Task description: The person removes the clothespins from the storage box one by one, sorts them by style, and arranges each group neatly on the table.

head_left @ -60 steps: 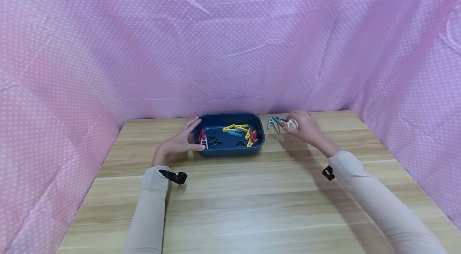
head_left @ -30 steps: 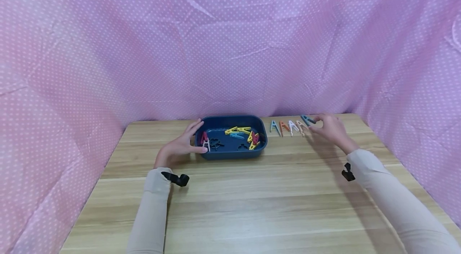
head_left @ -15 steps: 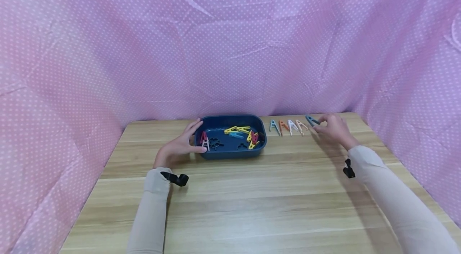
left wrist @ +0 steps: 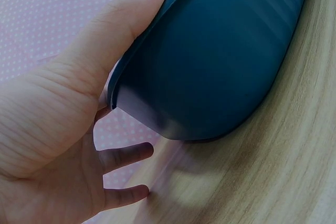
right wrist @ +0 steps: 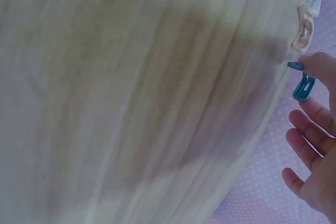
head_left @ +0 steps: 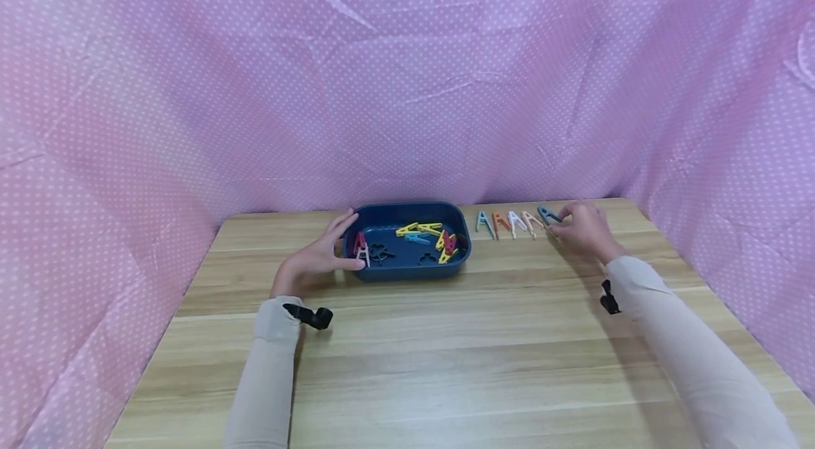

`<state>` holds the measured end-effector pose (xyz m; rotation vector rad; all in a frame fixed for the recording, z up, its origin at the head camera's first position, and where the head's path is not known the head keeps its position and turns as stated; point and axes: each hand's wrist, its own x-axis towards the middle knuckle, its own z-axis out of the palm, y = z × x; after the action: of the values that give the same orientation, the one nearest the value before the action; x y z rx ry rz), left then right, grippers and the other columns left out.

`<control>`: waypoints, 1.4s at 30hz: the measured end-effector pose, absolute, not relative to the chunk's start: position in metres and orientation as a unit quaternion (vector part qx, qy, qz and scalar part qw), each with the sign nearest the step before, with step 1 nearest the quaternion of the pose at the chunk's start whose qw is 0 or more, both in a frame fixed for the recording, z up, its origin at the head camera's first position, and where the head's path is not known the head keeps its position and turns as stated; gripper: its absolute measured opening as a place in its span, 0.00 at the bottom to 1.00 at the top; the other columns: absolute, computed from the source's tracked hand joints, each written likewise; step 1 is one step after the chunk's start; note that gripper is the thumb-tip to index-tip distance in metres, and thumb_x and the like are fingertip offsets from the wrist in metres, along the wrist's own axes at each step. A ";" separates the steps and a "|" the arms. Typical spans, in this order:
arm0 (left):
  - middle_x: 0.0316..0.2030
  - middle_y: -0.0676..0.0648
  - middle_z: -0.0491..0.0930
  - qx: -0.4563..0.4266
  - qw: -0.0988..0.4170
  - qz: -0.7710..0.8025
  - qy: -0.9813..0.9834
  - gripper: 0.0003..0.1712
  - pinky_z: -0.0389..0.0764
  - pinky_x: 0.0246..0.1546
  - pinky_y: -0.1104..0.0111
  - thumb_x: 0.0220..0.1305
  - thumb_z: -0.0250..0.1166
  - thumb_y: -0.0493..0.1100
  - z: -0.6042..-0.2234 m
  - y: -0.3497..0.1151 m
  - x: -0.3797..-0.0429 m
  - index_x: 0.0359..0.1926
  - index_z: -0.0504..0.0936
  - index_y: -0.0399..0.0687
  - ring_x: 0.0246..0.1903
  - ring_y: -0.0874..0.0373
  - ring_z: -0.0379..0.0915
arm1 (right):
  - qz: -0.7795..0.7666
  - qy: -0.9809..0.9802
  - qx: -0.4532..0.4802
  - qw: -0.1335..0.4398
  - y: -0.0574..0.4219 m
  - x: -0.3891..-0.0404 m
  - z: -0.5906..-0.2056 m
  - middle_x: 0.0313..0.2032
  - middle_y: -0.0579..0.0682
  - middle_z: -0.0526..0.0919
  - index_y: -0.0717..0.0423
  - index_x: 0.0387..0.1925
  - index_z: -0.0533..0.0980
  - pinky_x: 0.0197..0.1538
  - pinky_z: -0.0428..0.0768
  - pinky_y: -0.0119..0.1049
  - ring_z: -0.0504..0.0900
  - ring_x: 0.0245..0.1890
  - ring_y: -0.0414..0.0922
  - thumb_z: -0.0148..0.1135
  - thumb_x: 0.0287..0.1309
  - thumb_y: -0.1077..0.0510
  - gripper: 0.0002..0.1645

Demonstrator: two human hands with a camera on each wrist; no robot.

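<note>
My left hand [head_left: 318, 253] grips the left end of a dark blue plastic tray [head_left: 407, 272]. In the left wrist view the thumb lies along the rim of the tray [left wrist: 210, 61], while two fingers stick out apart from it. My right hand [head_left: 586, 228] pinches a dark teal clothespin [head_left: 547, 213] between thumb and index finger; the other fingers are spread in the right wrist view, where the teal clothespin [right wrist: 304, 86] shows side-on. Left of it stand a light blue clothespin [head_left: 484, 223], an orange one, a white one and a peach clothespin [head_left: 531, 223], in a row.
Inside the tray lie several yellow clothespins [head_left: 429, 228], a blue clothespin [head_left: 417, 238], red ones, a pale pink one and dark pieces [head_left: 379, 253]. A pink dotted cloth [head_left: 407, 81] hangs behind the wooden table [head_left: 446, 350].
My right hand has carried the dark teal clothespin rightward past the others, then slightly back left to the right end of the row. My left hand stays on the tray.
</note>
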<state>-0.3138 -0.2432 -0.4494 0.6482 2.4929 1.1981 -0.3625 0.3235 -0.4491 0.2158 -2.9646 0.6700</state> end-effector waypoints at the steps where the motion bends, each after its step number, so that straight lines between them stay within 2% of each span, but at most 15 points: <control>1: 0.82 0.47 0.27 0.226 0.149 0.417 0.868 0.62 0.44 0.75 0.34 0.63 0.73 0.51 -0.449 -0.244 -0.314 0.83 0.39 0.57 0.81 0.42 0.25 | 0.219 -0.972 0.072 0.049 0.323 -0.363 -0.450 0.52 0.71 0.81 0.69 0.41 0.81 0.61 0.60 0.65 0.73 0.56 0.69 0.71 0.58 0.55 0.20; 6: 0.82 0.48 0.27 0.223 0.149 0.420 0.867 0.62 0.45 0.75 0.34 0.63 0.74 0.51 -0.448 -0.245 -0.313 0.83 0.39 0.57 0.81 0.42 0.25 | 0.210 -0.974 0.073 0.055 0.321 -0.364 -0.453 0.50 0.70 0.81 0.68 0.40 0.81 0.60 0.61 0.64 0.73 0.54 0.69 0.72 0.56 0.55 0.19; 14: 0.82 0.48 0.28 0.221 0.153 0.424 0.865 0.62 0.45 0.75 0.34 0.63 0.74 0.50 -0.449 -0.244 -0.313 0.83 0.39 0.57 0.81 0.42 0.25 | 0.203 -0.976 0.070 0.046 0.321 -0.363 -0.457 0.56 0.73 0.76 0.71 0.43 0.79 0.65 0.57 0.68 0.65 0.62 0.71 0.70 0.57 0.55 0.21; 19: 0.82 0.46 0.27 0.221 0.151 0.425 0.865 0.62 0.44 0.75 0.33 0.63 0.74 0.51 -0.447 -0.244 -0.313 0.83 0.39 0.54 0.81 0.40 0.25 | 0.205 -0.975 0.073 0.045 0.320 -0.364 -0.455 0.54 0.72 0.77 0.72 0.42 0.79 0.63 0.58 0.67 0.66 0.59 0.69 0.70 0.57 0.55 0.21; 26: 0.82 0.50 0.27 0.215 0.155 0.432 0.862 0.62 0.43 0.75 0.34 0.62 0.74 0.50 -0.444 -0.244 -0.313 0.83 0.40 0.56 0.81 0.42 0.24 | 0.212 -0.975 0.067 0.030 0.319 -0.364 -0.453 0.49 0.70 0.79 0.72 0.42 0.79 0.61 0.59 0.63 0.67 0.53 0.65 0.69 0.59 0.54 0.21; 33: 0.82 0.46 0.28 0.220 0.152 0.425 0.865 0.63 0.43 0.74 0.33 0.62 0.75 0.51 -0.445 -0.243 -0.314 0.83 0.40 0.55 0.81 0.40 0.25 | 0.224 -0.973 0.054 0.012 0.320 -0.364 -0.454 0.42 0.68 0.81 0.70 0.41 0.79 0.60 0.58 0.64 0.68 0.49 0.64 0.68 0.62 0.52 0.21; 42: 0.83 0.49 0.28 0.210 0.158 0.428 0.865 0.62 0.43 0.75 0.34 0.62 0.74 0.52 -0.446 -0.242 -0.312 0.83 0.40 0.58 0.81 0.42 0.25 | 0.224 -0.973 0.049 0.014 0.323 -0.365 -0.455 0.34 0.62 0.84 0.67 0.38 0.80 0.54 0.63 0.60 0.73 0.43 0.61 0.69 0.61 0.49 0.21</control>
<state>-0.3124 -0.2422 -0.4455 0.6014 2.4742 1.2240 -0.3649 0.3226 -0.4551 0.1525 -3.0301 0.6961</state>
